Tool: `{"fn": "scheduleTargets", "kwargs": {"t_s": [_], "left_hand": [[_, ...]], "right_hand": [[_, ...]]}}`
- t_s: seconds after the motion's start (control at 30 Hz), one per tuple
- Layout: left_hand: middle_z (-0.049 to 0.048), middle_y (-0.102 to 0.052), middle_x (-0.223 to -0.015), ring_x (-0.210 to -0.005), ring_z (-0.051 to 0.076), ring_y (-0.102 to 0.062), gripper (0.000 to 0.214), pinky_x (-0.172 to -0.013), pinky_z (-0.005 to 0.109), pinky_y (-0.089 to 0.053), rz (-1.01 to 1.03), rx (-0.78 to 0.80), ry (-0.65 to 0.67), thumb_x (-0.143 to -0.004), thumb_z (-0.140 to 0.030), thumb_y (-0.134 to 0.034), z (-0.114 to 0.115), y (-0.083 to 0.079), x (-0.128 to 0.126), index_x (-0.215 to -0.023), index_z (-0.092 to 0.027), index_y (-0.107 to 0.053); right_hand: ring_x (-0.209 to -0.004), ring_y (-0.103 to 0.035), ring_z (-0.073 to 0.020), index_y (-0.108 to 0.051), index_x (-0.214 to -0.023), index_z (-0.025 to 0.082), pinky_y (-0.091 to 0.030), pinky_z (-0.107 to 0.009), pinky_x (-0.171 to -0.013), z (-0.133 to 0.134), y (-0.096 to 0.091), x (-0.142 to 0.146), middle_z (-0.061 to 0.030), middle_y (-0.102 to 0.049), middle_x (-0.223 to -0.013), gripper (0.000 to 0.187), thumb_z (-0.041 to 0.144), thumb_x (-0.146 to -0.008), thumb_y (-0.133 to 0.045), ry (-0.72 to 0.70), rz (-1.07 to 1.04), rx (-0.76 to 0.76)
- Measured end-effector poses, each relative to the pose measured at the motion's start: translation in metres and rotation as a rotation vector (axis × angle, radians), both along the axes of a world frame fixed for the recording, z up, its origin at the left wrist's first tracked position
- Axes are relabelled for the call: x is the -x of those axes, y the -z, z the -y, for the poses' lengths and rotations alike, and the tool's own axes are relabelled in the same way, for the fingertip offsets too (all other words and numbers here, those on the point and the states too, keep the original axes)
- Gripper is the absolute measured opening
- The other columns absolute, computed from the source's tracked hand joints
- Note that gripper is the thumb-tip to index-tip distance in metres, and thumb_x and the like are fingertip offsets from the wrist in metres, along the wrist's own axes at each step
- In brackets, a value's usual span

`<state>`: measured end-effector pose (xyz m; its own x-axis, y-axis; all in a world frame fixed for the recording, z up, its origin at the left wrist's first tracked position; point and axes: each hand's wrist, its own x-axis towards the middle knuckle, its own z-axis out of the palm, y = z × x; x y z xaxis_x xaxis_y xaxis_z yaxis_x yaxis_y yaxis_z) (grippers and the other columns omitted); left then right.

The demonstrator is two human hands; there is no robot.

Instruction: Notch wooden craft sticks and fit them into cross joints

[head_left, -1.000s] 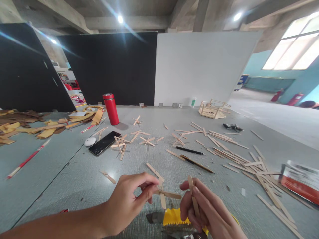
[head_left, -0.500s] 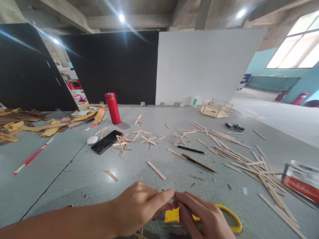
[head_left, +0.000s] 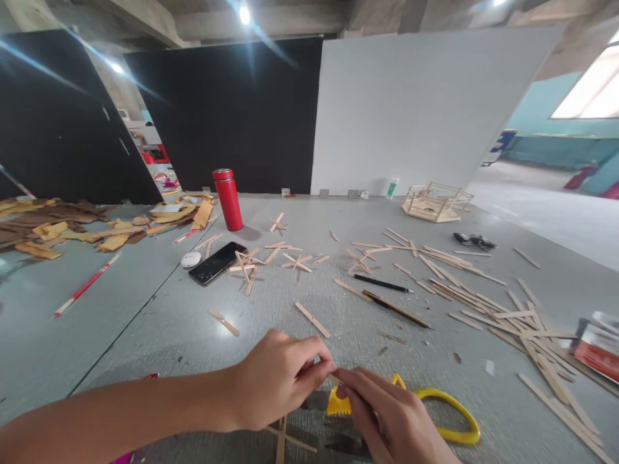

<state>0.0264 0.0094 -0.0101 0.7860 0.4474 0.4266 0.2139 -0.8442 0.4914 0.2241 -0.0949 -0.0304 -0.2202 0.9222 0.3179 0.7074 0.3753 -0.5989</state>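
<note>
My left hand is closed in a pinch, its thumb and forefinger meeting the fingertips of my right hand. The right fingers are pressed together too. Whatever sits between the fingertips is too small to make out. Behind and under the right hand lie a yellow piece with a toothed edge and a yellow loop handle, partly covered. Below the left hand, crossed wooden sticks rest on the table. A single wooden stick lies just beyond the hands, and another wooden stick lies farther left.
Small stick assemblies stand mid-table, near a phone, white case and red flask. A black pen and brown pen lie ahead. Loose sticks cover the right side; a stick frame stands behind.
The view has swung, shifting the table things slightly right and up. My left forefinger is now more arched above the thumb. More of the crossed sticks beneath my hands shows.
</note>
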Motion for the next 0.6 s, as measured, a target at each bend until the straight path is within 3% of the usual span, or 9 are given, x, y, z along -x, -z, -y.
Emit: {"fn": "scheduleTargets", "kwargs": {"t_s": [0.1, 0.2, 0.5, 0.6], "left_hand": [[-0.005, -0.067, -0.065, -0.053, 0.01, -0.058, 0.015, -0.056, 0.022, -0.043, -0.048, -0.002, 0.054, -0.105, -0.028, -0.058, -0.003, -0.001, 0.003, -0.101, -0.018, -0.069], [-0.0015, -0.069, -0.067, -0.058, 0.012, -0.063, 0.022, -0.059, 0.023, -0.044, -0.091, -0.017, 0.077, -0.107, -0.03, -0.056, -0.004, 0.001, 0.005, -0.095, -0.017, -0.069], [-0.0026, -0.06, -0.059, -0.046, 0.014, -0.052, 0.023, -0.051, 0.027, -0.033, -0.132, 0.029, -0.024, -0.107, -0.025, -0.04, -0.002, -0.005, 0.004, -0.098, -0.018, -0.059], [-0.0059, -0.052, -0.057, -0.044, 0.012, -0.046, 0.027, -0.05, 0.027, -0.03, -0.074, 0.09, -0.1, -0.109, -0.027, -0.033, -0.007, -0.011, 0.006, -0.096, -0.019, -0.055]], "right_hand": [[-0.074, -0.072, -0.0155, -0.068, -0.112, 0.021, -0.057, -0.026, -0.066, -0.001, 0.001, 0.0, -0.0045, -0.073, -0.089, 0.029, 0.012, -0.104, -0.041, -0.007, 0.014, -0.013], [-0.076, -0.073, -0.0163, -0.069, -0.112, 0.02, -0.058, -0.025, -0.065, -0.002, 0.002, 0.001, -0.0048, -0.072, -0.088, 0.029, 0.014, -0.105, -0.042, -0.015, 0.018, -0.03], [-0.068, -0.072, -0.0153, -0.07, -0.111, 0.021, -0.057, -0.025, -0.064, -0.004, -0.002, 0.005, -0.005, -0.076, -0.088, 0.029, 0.016, -0.104, -0.042, 0.023, 0.015, -0.009], [-0.062, -0.068, -0.0155, -0.07, -0.105, 0.021, -0.054, -0.026, -0.059, -0.001, -0.002, 0.01, -0.0025, -0.073, -0.08, 0.019, 0.017, -0.1, -0.053, 0.02, 0.075, 0.008]]}}
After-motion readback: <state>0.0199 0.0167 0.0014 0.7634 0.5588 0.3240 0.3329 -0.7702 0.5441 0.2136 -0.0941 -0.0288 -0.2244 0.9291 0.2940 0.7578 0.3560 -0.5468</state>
